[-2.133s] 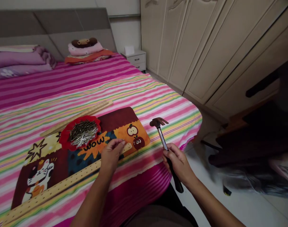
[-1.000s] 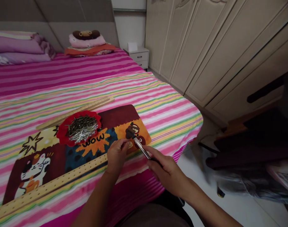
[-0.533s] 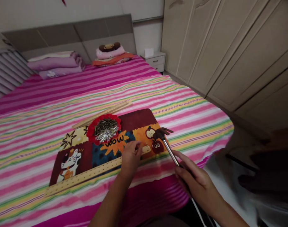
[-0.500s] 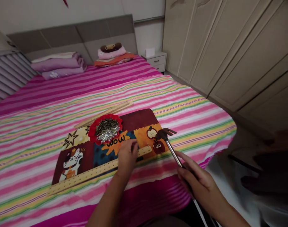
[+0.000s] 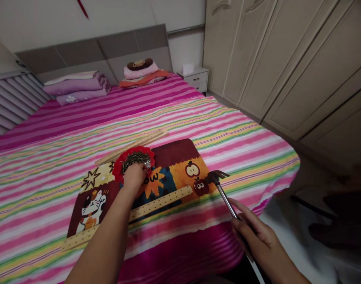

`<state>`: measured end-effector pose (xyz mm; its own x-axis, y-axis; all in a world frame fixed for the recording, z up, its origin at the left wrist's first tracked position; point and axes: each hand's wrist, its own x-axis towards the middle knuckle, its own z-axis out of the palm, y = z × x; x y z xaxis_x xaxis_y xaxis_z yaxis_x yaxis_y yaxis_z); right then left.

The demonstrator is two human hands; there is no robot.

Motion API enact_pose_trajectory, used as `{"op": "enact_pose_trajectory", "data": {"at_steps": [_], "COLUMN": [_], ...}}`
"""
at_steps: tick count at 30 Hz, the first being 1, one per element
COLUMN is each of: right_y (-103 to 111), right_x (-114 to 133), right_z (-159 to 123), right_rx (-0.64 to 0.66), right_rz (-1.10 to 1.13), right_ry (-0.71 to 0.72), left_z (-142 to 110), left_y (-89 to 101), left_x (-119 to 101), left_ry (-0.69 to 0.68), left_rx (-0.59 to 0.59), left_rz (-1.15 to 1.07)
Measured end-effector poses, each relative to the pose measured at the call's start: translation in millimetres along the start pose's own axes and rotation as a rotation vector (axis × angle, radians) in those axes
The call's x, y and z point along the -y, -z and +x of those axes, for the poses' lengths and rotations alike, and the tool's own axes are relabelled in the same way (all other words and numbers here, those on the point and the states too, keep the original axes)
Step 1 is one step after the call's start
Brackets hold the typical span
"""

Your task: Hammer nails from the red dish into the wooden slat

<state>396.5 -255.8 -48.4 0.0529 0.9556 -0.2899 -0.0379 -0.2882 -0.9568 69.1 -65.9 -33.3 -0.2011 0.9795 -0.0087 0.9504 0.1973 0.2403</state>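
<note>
Dim, soft, rather flat light covers the bed (image 5: pixel 234 142), leaving only faint shadows, while the lower right sinks to near black above a paler patch of floor (image 5: pixel 277 227). A bright glint runs along the metal shaft of the hammer (image 5: pixel 226 199), and some nails (image 5: pixel 132 157) shine. Wide-angle stretch slants the wardrobe (image 5: pixel 275 67), and fine detail looks smeared.

On the hammer (image 5: pixel 227 201) we see a shiny, smooth metal shaft and a dull, matt head. The nails (image 5: pixel 135 158) glint like bare metal, and their bowl (image 5: pixel 118 170) looks like smooth plastic. The perforated strip (image 5: pixel 161 201) near us looks like matt wood, the striped bedspread (image 5: pixel 242 144) like matt cloth, the wardrobe (image 5: pixel 254 59) at right smooth.
</note>
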Motion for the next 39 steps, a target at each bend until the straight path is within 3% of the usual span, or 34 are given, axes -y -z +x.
{"op": "enact_pose_trajectory", "data": {"at_steps": [6, 14, 18, 24, 33, 39], "right_y": [3.3, 0.4, -3.2, -1.4, 3.1, 3.1], "right_x": [-5.0, -1.6, 0.0, -2.4, -5.3, -9.1], "right_z": [0.1, -6.2, -10.2, -9.0, -6.8, -8.6], "right_rx": [0.029, -0.034, -0.083, -0.078, -0.054, -0.045], "right_rz": [0.06, 0.125, 0.129, 0.147, 0.156, 0.109], "right_ry": [-0.029, -0.077, -0.1, -0.114, -0.04, -0.039], "left_z": [-4.1, -18.5, -31.5, -64.8, -99.2, -105.8], "left_y": [9.9, 14.5, 20.1, 20.7, -18.9, -44.0], "left_x": [15.2, 19.4, 7.1, -14.2, -51.6, -71.2], "left_ry": [0.086, 0.164, 0.186, 0.28, 0.226, 0.216], "left_rx": [-0.066, -0.092, -0.035, 0.15, 0.161, 0.23], "left_rz": [-0.219, -0.807, -1.021, -1.343, -1.296, -1.228]}}
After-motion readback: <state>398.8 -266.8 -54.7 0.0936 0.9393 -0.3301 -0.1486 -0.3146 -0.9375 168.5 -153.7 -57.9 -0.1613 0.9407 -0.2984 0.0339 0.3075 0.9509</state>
